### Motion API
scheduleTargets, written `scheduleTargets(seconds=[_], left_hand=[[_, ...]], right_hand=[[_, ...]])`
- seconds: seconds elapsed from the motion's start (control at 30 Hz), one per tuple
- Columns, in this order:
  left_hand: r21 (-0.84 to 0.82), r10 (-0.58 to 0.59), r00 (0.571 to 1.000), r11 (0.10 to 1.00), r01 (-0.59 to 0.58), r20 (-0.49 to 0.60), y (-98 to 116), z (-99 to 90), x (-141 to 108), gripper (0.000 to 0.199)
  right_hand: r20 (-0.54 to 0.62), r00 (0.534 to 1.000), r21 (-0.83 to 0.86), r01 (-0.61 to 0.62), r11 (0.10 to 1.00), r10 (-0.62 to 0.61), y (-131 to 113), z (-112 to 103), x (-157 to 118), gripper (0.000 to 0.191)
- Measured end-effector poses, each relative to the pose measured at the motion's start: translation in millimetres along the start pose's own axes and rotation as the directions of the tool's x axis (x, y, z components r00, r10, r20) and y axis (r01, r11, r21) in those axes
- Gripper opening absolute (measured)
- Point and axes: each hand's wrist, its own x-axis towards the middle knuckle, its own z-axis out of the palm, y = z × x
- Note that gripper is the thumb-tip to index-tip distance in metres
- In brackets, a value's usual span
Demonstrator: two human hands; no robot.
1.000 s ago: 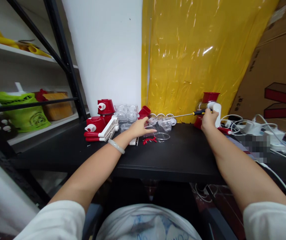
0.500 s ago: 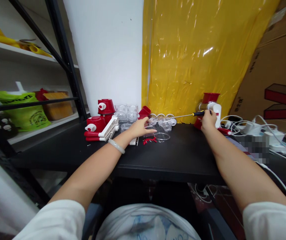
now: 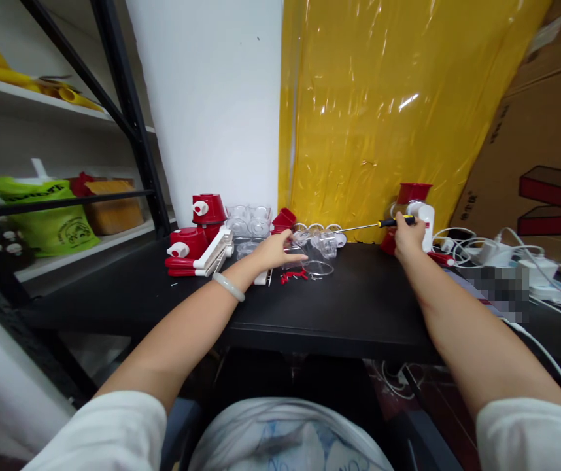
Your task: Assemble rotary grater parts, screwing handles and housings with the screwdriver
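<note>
My right hand (image 3: 407,234) is closed around the yellow-and-black handle of a screwdriver (image 3: 359,227), whose shaft points left. The shaft's end lies among clear plastic parts (image 3: 327,244). My left hand (image 3: 276,251), with a pale bracelet at the wrist, grips a clear plastic piece (image 3: 294,251) between thumb and fingers. Small red parts (image 3: 294,277) and a clear ring (image 3: 318,269) lie on the black table (image 3: 329,314) just right of that hand. Behind it are clear cups (image 3: 248,221) and a red part (image 3: 284,218).
Red-and-white assemblies (image 3: 188,244) stand at the left of the table. Another red-and-white unit (image 3: 414,193) is behind my right hand. White cables and adapters (image 3: 540,268) lie at the right. A black-framed shelf (image 3: 136,150) rises at the left.
The fingers of my right hand have shifted slightly on the screwdriver handle, and more of the handle's end shows. My left hand is in the same place.
</note>
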Motion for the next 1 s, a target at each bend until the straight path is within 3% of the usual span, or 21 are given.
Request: scheduleTargets(seconds=[0.27,0.5,0.6,0.83,0.93,1.0], left_hand=[[-0.006,0.006,1.0,1.0,-0.006,0.003,-0.3,0.6,0.0,0.054],[0.004,0.003,1.0,1.0,-0.003,0.018,3.3,-1.6,-1.6,0.053],[0.001,-0.001,1.0,1.0,0.001,0.02,4.3,-2.4,-2.0,0.053],[-0.013,-0.005,1.0,1.0,0.005,0.018,3.6,-1.5,-1.8,0.052],[-0.017,0.001,1.0,1.0,-0.001,0.01,2.9,-1.1,-1.2,0.053],[-0.009,-0.001,1.0,1.0,0.001,0.007,2.6,-0.8,-1.0,0.054]], right_hand=[[0.038,0.994,0.074,-0.11,0.991,0.107,-12.6,0.0,-4.0,0.026],[0.028,1.0,-0.025,-0.008,1.0,0.008,-6.7,-2.5,-6.3,0.032],[0.003,1.0,-0.07,0.027,0.997,-0.027,-6.5,-4.4,-4.5,0.025],[0.001,0.996,-0.04,-0.083,0.996,0.084,-9.9,-2.9,-0.4,0.013],[-0.011,0.998,-0.061,-0.058,0.996,0.058,-7.0,-1.8,0.8,0.017],[0.043,0.999,-0.056,-0.016,0.998,0.019,-4.0,-2.4,1.5,0.024]])
